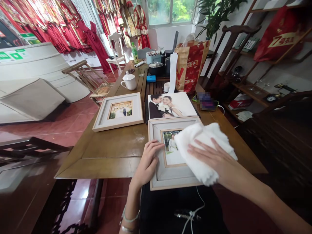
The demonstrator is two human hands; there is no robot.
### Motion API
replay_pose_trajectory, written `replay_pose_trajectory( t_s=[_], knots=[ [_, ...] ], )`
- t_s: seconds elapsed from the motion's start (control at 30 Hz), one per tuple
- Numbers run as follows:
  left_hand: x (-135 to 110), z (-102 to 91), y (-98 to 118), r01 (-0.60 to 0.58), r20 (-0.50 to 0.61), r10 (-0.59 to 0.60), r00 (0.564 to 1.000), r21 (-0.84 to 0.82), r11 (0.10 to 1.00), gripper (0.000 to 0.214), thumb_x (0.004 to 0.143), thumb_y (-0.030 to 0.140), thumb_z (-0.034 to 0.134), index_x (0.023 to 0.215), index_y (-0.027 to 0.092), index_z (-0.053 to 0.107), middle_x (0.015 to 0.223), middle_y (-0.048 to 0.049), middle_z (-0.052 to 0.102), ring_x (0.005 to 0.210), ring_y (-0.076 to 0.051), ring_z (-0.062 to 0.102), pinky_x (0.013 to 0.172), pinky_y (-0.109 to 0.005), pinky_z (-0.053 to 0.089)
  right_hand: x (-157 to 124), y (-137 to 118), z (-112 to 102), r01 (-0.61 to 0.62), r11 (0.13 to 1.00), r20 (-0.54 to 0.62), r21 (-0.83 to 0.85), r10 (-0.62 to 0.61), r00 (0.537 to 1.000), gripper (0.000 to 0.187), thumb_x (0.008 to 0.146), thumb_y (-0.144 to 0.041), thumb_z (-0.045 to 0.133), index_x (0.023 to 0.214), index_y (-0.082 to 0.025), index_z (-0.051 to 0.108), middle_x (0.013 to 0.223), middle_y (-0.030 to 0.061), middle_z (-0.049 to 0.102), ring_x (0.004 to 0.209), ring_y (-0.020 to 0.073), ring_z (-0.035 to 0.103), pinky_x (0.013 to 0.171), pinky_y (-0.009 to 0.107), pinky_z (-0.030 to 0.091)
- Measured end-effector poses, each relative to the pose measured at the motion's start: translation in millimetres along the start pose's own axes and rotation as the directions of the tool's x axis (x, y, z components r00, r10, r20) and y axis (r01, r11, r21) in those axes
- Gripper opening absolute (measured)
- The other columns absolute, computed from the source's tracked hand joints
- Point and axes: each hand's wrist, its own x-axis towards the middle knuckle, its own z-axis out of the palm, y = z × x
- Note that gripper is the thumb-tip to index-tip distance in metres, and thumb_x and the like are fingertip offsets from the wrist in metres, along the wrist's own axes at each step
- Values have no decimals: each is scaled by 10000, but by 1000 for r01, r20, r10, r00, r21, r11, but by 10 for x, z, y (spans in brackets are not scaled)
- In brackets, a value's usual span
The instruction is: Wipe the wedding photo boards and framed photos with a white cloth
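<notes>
A picture frame (174, 177) with a pale mat and a wedding photo lies at the table's front edge, its near side reaching past it. My left hand (149, 161) grips the frame's left side, fingers bent over onto its face. Under my right hand (209, 157) is a bunched white cloth (207, 135), pressed against the right part of the frame; my fingers are stretched over the fabric. The cloth hides the frame's right side and part of the photo. Touching the frame's far edge is an unframed wedding photo print (184, 105).
A second framed photo (118, 122) lies to the left on the wooden table (109, 146). Farther back stand a white lidded mug (129, 81), a small cup (166, 87), a pot (156, 69) and a paper bag (191, 68). A phone (206, 100) lies at right.
</notes>
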Motion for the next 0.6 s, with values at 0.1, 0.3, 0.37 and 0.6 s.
replay_pose_trajectory(
  t_s=[0.1, 0.3, 0.37, 0.6],
  knots=[
    [-1, -3, -3, 9, 7, -9, 1000, 1, 1000, 497, 881, 58, 362, 1300, 272, 522, 1359, -49, 507, 1384, -246, 265, 1174, -521, 212, 232, 243, 78, -140, 970, -178, -200, 104, 978, 710, 782, -120, 460, 1476, -207, 341, 1481, 86, 434, 1422, 314, 259, 1120, 682, 87],
    [-4, -9, -8, -5, 3, 5, 1000, -6, 1000, 489, 877, 70, 375, 1301, 263, 521, 1359, -60, 508, 1376, -269, 272, 1159, -560, 220, 502, 510, 80, -229, 943, -226, -241, 175, 958, 679, 769, -93, 432, 1445, -142, 387, 1473, 128, 441, 1425, 317, 245, 1115, 656, 185],
    [-5, -9, -10, -7, 0, 7, 1000, -6, 1000, 488, 878, 68, 373, 1301, 262, 520, 1352, -61, 512, 1373, -268, 276, 1159, -562, 220, 503, 431, 80, -159, 964, -165, -214, 125, 978, 743, 709, -40, 429, 1443, -149, 394, 1479, 111, 435, 1429, 283, 242, 1135, 618, 183],
    [-5, 5, -25, -15, -7, 15, 1000, 0, 1000, 493, 883, 52, 363, 1292, 279, 520, 1347, -42, 511, 1376, -235, 274, 1172, -514, 219, 48, -225, -22, 157, 972, 145, 177, -183, 972, 903, 636, 3, 417, 1485, -288, 322, 1519, -4, 367, 1411, 203, 291, 1168, 504, 214]
  ],
)
